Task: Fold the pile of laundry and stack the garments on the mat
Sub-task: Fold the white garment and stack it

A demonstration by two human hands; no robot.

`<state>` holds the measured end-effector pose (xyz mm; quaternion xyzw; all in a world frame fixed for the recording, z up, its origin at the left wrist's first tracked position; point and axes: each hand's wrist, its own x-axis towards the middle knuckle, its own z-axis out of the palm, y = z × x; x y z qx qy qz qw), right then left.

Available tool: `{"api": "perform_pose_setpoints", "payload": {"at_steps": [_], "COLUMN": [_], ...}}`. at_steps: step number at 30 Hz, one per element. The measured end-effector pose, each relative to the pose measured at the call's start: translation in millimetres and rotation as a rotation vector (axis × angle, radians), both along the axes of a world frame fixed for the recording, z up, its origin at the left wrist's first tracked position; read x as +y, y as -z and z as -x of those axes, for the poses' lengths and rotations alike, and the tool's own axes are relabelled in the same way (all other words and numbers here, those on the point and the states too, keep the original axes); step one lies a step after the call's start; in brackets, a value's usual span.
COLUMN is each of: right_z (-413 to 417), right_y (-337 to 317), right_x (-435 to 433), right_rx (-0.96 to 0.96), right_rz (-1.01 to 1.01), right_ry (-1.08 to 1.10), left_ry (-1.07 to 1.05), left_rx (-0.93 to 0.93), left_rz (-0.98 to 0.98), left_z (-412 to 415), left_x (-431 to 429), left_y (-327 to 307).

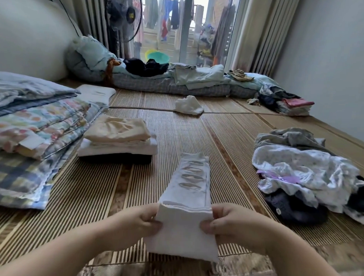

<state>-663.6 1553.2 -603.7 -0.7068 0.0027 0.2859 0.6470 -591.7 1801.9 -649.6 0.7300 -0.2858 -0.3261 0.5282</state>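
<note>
Both hands are engaged: the left hand (142, 221) pinches the near left edge of the white garment (189, 179) and the right hand (231, 222) pinches the near right edge, fingers curled round the cloth. The garment is already folded into a long narrow strip. Its near end is raised between the two hands and its far end lies on the woven mat (228, 135), pointing away from the person. Assessment: light, soft cloth in several layers that will sag and slide apart if held at one point only, so a grip on both side edges, as observed, suits the next cross-fold. A folded stack (119, 137) sits on the mat to the left of the strip, near it. The unfolded pile (299, 173) lies to the right, apart. Beyond them, a crumpled white item (189, 106) lies alone on the mat.
</note>
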Motion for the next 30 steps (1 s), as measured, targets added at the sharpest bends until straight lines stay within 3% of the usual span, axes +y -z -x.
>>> {"api": "perform_pose_setpoints", "payload": {"at_steps": [2,6,10,13,17,21,24,27,30], "right_z": [-14,-48,-66,-60,-39,-20,-13,-9,-3], "right_y": [2,25,49,56,56,70,84,91,85], "right_x": [-2,0,-6,-14,-17,-17,-17,-14,-6], "right_rx": [-0.022,-0.17,-0.196,-0.311,-0.419,-0.442,-0.454,-0.515,-0.794], "right_rz": [-0.044,0.104,0.29,0.598,0.652,0.846,0.99,1.069,1.171], "right_ry": [0.107,0.484,0.704,0.653,0.351,-0.01,-0.156,-0.124,-0.075], "left_ry": [-0.067,-0.405,-0.352,-0.147,0.115,0.145,0.088,0.023,0.002], "left_rx": [0.011,-0.122,-0.31,-0.552,-0.611,-0.677,-0.791,-0.887,-0.878], "left_rz": [0.049,0.021,-0.132,-0.404,-0.594,-0.768,-0.794,-0.754,-0.67], "left_z": [-8,-29,-36,-30,-22,-20,-20,-19,-18], "left_x": [-6,-22,-27,-17,-12,-17,-23,-26,-26], "left_y": [0,10,22,31,28,25,24,25,22]}}
